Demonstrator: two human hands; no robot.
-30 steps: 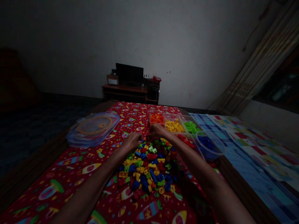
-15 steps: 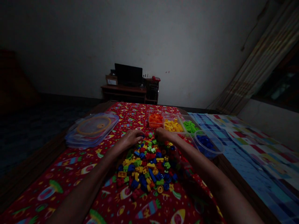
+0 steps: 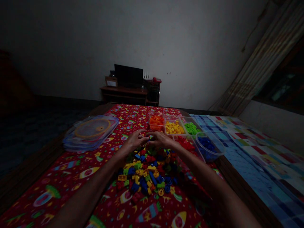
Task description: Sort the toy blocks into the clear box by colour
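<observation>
My left hand (image 3: 135, 140) and my right hand (image 3: 159, 139) meet above the far end of a mixed pile of toy building bricks (image 3: 142, 172). Between their fingertips is a small blue brick (image 3: 148, 138), pinched by the left thumb and fingers. The curled fingers of my right hand close on the same brick from the other side. Red, yellow, green and blue bricks, some with wheels, make up the pile. Beside my right forearm a clear box holds red bricks (image 3: 185, 143), partly hidden by that arm.
Clear containers hold orange bricks (image 3: 156, 122), yellow bricks (image 3: 175, 127), green bricks (image 3: 191, 128) and blue bricks (image 3: 206, 144). Stacked clear lids (image 3: 90, 134) lie on the left of the red patterned cloth (image 3: 89, 172). Behind stands a desk (image 3: 123, 91) with a monitor (image 3: 128, 75).
My right hand has moved left from beside the containers to meet my left hand at the blue brick. The red bricks' box shows more now. The view has shifted slightly.
</observation>
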